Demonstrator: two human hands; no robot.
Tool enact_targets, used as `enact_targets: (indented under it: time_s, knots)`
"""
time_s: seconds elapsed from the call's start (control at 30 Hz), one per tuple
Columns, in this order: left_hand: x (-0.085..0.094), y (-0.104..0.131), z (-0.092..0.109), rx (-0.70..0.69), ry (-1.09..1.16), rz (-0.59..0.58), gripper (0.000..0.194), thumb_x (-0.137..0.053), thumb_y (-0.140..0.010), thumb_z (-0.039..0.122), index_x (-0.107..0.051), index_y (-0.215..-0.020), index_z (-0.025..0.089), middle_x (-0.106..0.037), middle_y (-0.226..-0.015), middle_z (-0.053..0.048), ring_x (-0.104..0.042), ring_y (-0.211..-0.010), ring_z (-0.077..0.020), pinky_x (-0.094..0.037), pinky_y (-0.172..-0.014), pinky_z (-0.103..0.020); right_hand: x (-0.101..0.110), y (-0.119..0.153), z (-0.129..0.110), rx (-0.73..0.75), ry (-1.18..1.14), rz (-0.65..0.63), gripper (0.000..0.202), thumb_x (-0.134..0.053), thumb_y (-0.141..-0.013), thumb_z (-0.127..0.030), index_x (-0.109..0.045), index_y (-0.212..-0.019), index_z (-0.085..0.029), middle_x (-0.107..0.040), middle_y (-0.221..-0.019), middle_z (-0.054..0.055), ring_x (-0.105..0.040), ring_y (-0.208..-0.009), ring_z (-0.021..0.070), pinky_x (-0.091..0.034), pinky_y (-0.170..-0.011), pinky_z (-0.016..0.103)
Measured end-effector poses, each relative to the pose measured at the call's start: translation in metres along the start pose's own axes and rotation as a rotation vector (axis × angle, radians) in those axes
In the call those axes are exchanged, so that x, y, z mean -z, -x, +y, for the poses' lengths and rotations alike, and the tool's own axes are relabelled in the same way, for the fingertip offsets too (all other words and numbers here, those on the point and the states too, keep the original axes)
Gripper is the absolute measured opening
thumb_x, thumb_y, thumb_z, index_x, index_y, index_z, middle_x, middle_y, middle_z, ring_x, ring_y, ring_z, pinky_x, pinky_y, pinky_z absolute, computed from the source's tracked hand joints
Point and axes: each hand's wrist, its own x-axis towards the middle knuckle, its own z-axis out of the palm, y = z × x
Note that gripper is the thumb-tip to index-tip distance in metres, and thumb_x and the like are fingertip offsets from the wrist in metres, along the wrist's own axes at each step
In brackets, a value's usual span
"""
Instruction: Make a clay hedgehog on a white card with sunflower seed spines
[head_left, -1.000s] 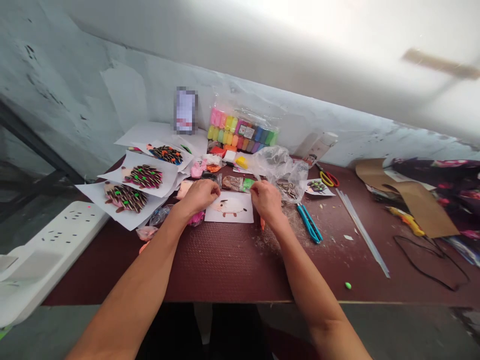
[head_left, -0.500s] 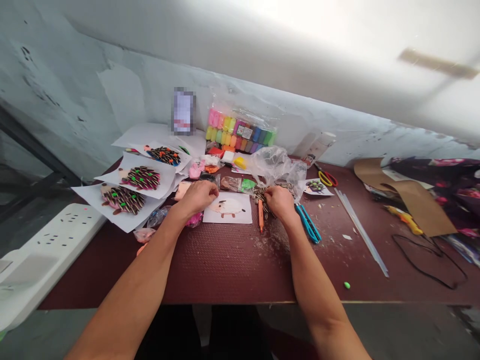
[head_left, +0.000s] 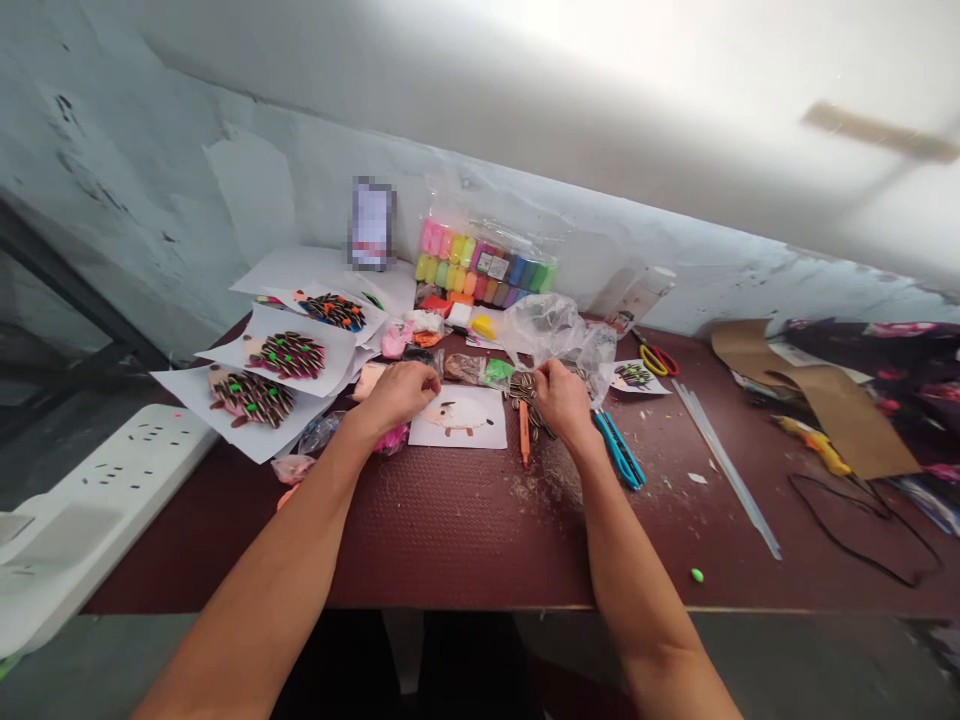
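Observation:
My left hand (head_left: 405,392) rests at the upper left corner of a small white paper (head_left: 491,436), its fingers curled together. Whatever its fingertips hold, if anything, is hidden. On the paper is a flat, pale hedgehog shape (head_left: 472,412) with brown feet and a dark nose. Over a pile of striped sunflower seeds (head_left: 523,386), my right hand (head_left: 564,400) has its thumb and fingers pinched; I cannot make out what is between them. An orange marker (head_left: 524,435) lies against the seeds. Right of that hand lies a blue utility knife (head_left: 619,450).
Seed-covered hedgehogs lie on white sheets (head_left: 300,320) at left, near a power strip (head_left: 127,490). Behind are packs of colored clay (head_left: 487,265), a plastic bag (head_left: 555,325) and a phone (head_left: 372,225). Scissors (head_left: 656,358), glue sticks (head_left: 724,465) and a glue gun (head_left: 814,445) lie right.
My right hand has shifted slightly at the seed pile, its fingertips a little higher. The left hand stays by the paper's corner. The whole view has drifted slightly.

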Motion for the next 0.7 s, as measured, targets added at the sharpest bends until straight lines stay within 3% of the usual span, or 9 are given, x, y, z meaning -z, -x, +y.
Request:
enact_targets:
  time_s: [0.1,0.2,0.27,0.4,0.5,0.7]
  knots:
    - [0.001,0.000,0.001,0.007,0.002,-0.005,0.023,-0.057,-0.077,0.011,-0.078,-0.086,0.017,-0.076,-0.088,-0.008,-0.067,-0.084,-0.0215,-0.048,-0.080,-0.028,-0.006,0.002,-0.008,0.120,-0.308,0.015,0.021,-0.051,-0.090,-0.021,-0.072,-0.095,-0.017,-0.074,-0.084,0.006,-0.065,-0.076,0.0182,-0.044,-0.071,0.026]
    - [0.001,0.000,0.001,0.009,-0.009,-0.009,0.024,-0.057,-0.078,0.011,-0.077,-0.087,0.017,-0.075,-0.089,-0.008,-0.067,-0.084,-0.0213,-0.048,-0.081,-0.028,-0.020,0.009,-0.020,0.225,-0.613,-0.096,0.021,-0.054,-0.084,-0.017,-0.074,-0.091,-0.019,-0.075,-0.084,0.002,-0.066,-0.075,0.0151,-0.046,-0.073,0.025]
    - [0.001,0.000,0.001,0.009,-0.014,-0.006,0.024,-0.056,-0.078,0.011,-0.077,-0.088,0.017,-0.075,-0.089,-0.008,-0.067,-0.084,-0.0211,-0.048,-0.081,-0.029,-0.029,0.017,-0.031,0.239,-0.695,-0.118,0.015,-0.061,-0.081,-0.019,-0.074,-0.088,-0.019,-0.074,-0.080,0.001,-0.063,-0.070,0.0139,-0.046,-0.069,0.024]
    - [0.000,-0.001,0.000,0.006,-0.008,-0.006,0.024,-0.056,-0.078,0.013,-0.077,-0.087,0.018,-0.076,-0.089,-0.008,-0.067,-0.083,-0.0209,-0.049,-0.081,-0.028,-0.039,0.032,-0.050,0.349,-0.611,-0.113,0.010,-0.064,-0.084,-0.022,-0.073,-0.082,-0.020,-0.069,-0.073,-0.001,-0.057,-0.064,0.0114,-0.042,-0.066,0.022]
    - [0.000,0.000,0.000,-0.005,-0.004,-0.004,0.025,-0.055,-0.077,0.014,-0.077,-0.087,0.017,-0.076,-0.088,-0.007,-0.067,-0.083,-0.0210,-0.049,-0.081,-0.028,-0.040,0.040,-0.058,0.420,-0.479,-0.101,0.010,-0.063,-0.086,-0.019,-0.073,-0.083,-0.020,-0.070,-0.082,0.001,-0.059,-0.072,0.0122,-0.041,-0.070,0.022]
    - [-0.001,0.000,0.000,-0.005,-0.006,0.011,0.025,-0.055,-0.076,0.014,-0.077,-0.087,0.019,-0.076,-0.090,-0.007,-0.067,-0.084,-0.0206,-0.049,-0.082,-0.027,-0.039,0.045,-0.062,0.423,-0.364,-0.117,0.018,-0.055,-0.092,-0.016,-0.073,-0.092,-0.020,-0.071,-0.091,0.003,-0.062,-0.081,0.0136,-0.042,-0.074,0.023]
